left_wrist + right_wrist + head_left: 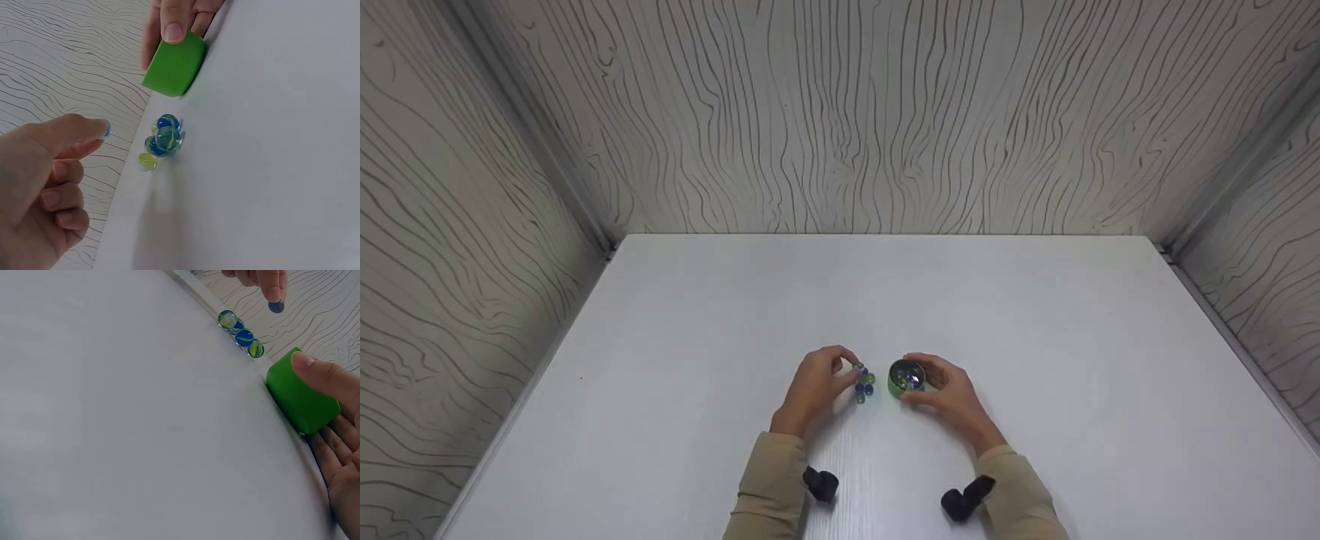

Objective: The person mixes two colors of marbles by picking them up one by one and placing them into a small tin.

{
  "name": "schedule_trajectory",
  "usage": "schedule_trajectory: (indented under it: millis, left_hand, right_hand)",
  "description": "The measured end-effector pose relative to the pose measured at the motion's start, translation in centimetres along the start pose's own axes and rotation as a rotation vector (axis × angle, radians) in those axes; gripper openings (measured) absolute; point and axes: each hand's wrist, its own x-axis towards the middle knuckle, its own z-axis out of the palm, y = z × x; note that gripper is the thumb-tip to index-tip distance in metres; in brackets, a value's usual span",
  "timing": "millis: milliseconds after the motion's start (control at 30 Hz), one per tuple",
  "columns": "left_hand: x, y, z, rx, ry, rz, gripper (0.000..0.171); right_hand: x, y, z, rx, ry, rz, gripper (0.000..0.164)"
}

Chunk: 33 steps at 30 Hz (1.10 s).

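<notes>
My left hand [819, 386] pinches a single glass marble [276, 306] between thumb and forefinger, lifted off the table. In the left wrist view its other fingers curl in toward the palm. Just right of that hand, several blue, green and yellow glass marbles [167, 138] lie in a tight cluster on the white table. My right hand [952, 394] grips a small green cup [301, 394] round its side, thumb near the rim and fingers behind. Seen from the head, the cup's opening faces up, and marbles show inside it.
The white table [720, 292] reaches back to a wall [840, 120] with a wood-grain line pattern, and similar panels stand at both sides. A black wrist camera [821, 486] sits on the left sleeve and another black camera [960, 504] on the right.
</notes>
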Motion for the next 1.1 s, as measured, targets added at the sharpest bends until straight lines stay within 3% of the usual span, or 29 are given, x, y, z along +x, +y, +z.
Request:
schedule_trajectory:
  millis: [233,467,1100]
  left_hand:
    - [0.1,0.3,0.0,0.003,0.002,0.012,0.012]
    - [0.1,0.5,-0.1,0.015,0.007,0.08,0.013]
    - [0.1,1.1,0.1,0.005,0.001,0.076,0.013]
  right_hand:
    - [0.1,0.0,0.0,-0.005,-0.008,-0.008,0.063]
    - [0.1,0.1,-0.1,0.012,-0.019,-0.032,0.065]
    - [0.2,0.1,0.0,0.008,-0.003,-0.029,0.065]
